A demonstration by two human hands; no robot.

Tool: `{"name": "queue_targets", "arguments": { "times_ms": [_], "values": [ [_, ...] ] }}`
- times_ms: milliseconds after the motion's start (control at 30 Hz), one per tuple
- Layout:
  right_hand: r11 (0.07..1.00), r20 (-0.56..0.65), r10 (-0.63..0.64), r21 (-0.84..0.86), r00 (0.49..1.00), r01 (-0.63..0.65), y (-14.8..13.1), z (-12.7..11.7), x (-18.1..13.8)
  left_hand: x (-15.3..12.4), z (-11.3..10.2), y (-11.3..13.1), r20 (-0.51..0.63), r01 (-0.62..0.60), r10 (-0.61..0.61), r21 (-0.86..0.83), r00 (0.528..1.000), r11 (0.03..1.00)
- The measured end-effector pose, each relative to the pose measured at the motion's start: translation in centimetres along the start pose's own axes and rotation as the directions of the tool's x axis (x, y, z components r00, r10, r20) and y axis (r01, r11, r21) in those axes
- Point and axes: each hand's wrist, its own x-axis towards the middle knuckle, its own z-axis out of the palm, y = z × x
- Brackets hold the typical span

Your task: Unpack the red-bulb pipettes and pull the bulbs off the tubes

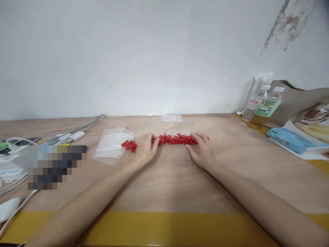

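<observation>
A dense row of droppers (177, 140) with red rubber bulbs and thin clear tubes lies across the middle of the table. Most tubes point toward the wall; several point toward me. At the row's left end, my left hand (146, 146) curls its fingers round the bulbs, partly hiding them. My right hand (203, 150) grips the right end, thumb on the near side and fingers over the far side. Beyond my left hand lies a loose cluster of red bulbs (130, 145), next to a stack of clear plastic bags (109, 145).
A small clear bag (171, 118) lies near the wall. At the right stand two bottles (268, 107), a grey bag (295, 99) and a blue tissue pack (291, 139). Cables, a white adapter (77, 136) and a pixelated item (57, 167) occupy the left. Yellow tape (164, 226) lines the front edge.
</observation>
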Motion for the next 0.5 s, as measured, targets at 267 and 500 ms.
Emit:
{"name": "queue_targets", "arguments": {
  "times_ms": [267, 500],
  "values": [
    [0.904, 0.251, -0.391, -0.076, 0.885, 0.421, -2.0, -0.2, -0.2, -4.0, 0.0, -0.6, 0.064, -0.285, 0.297, -0.145, 0.953, 0.947],
    [0.892, 0.236, -0.438, -0.004, 0.868, 0.451, -2.6, 1.0, -0.5, -3.7, -0.1, 0.1, 0.05, -0.389, 0.405, -0.197, 0.913, 0.9]
  ]
}}
